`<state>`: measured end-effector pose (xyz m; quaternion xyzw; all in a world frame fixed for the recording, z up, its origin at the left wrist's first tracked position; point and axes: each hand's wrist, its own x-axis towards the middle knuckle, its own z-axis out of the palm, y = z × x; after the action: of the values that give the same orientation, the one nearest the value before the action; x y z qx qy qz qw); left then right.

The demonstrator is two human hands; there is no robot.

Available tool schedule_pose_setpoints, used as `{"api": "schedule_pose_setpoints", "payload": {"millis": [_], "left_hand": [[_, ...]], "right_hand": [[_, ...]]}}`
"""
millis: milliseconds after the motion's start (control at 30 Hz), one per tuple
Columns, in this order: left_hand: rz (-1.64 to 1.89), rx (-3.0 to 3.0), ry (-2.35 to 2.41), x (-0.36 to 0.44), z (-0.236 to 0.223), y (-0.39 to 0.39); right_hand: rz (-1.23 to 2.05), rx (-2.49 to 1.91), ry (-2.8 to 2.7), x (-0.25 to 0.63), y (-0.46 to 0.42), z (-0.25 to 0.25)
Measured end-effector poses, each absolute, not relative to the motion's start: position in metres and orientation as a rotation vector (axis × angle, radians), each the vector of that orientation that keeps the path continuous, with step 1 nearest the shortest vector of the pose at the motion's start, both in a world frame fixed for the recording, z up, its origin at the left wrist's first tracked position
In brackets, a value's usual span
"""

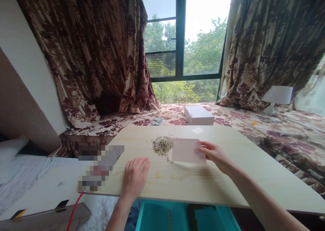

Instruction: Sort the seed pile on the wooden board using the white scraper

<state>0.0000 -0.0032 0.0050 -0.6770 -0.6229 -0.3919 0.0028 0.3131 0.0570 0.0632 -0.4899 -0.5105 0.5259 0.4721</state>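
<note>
A loose heap of small grains (162, 145), greenish-brown with some whitish ones among them, lies on the pale wooden table (157, 187). My right hand (212, 153) pinches the right edge of a thin translucent plastic sheet (186, 151). The sheet's left edge is at the right side of the heap, and a few grains lie scattered around it. To the left of the heap, my left hand (135, 173) rests palm down on the tabletop, its fingers fairly close together, with nothing visible in it.
Below the table's front edge is a turquoise bin (154, 214) with two compartments, dark stuff in the right one. A blurred-out object (101, 170) with a red cable (75, 209) lies at the table's left. Beyond stand a white box (199, 114) and a lamp (278, 95).
</note>
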Motion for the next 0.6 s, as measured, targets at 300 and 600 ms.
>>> {"api": "schedule_pose_setpoints", "payload": {"millis": [300, 600], "left_hand": [[-1.224, -2.117, -1.949, -0.0006, 0.0037, -0.0023], [-1.237, -2.128, -1.942, -0.0012, 0.0044, -0.0021]], "right_hand": [[1.293, -1.227, -1.232, 0.3202, 0.0529, 0.0606], [1.226, -1.198, -1.229, 0.3140, 0.0580, 0.0584]]}}
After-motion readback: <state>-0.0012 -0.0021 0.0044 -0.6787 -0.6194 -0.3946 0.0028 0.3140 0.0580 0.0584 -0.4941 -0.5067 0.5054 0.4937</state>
